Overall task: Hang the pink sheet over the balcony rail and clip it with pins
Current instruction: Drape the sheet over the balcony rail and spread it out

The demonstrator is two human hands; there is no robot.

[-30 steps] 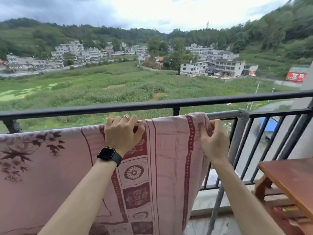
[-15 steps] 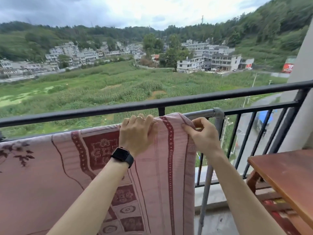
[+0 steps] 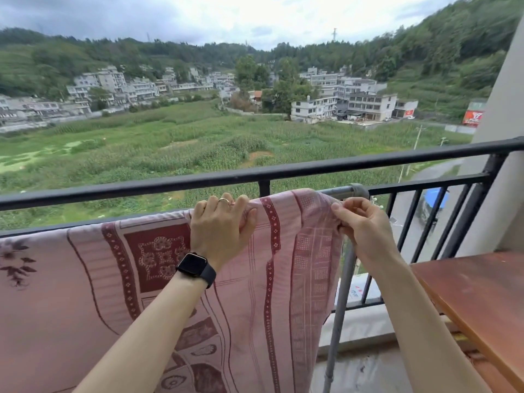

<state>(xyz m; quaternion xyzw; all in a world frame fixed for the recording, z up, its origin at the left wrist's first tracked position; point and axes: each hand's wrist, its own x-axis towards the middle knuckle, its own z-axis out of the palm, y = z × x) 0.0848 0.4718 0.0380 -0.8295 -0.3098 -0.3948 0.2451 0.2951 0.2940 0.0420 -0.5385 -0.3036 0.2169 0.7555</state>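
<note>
From the head camera, looking down on a pink sheet [image 3: 255,279] draped over a grey bar [image 3: 340,192] just inside the black balcony rail [image 3: 312,168]; left hand [image 3: 222,225], fingers curled over the sheet's top fold, gripping it; right hand [image 3: 365,231] pinching the sheet's right edge beside the bar's elbow; black watch [image 3: 195,266] on the left wrist; wooden surface [image 3: 482,293] at right.

sheet [image 3: 85,293] draped over pipe [image 3: 340,191], balcony rail [image 3: 312,167] just behind, table [image 3: 482,293] at right
</note>
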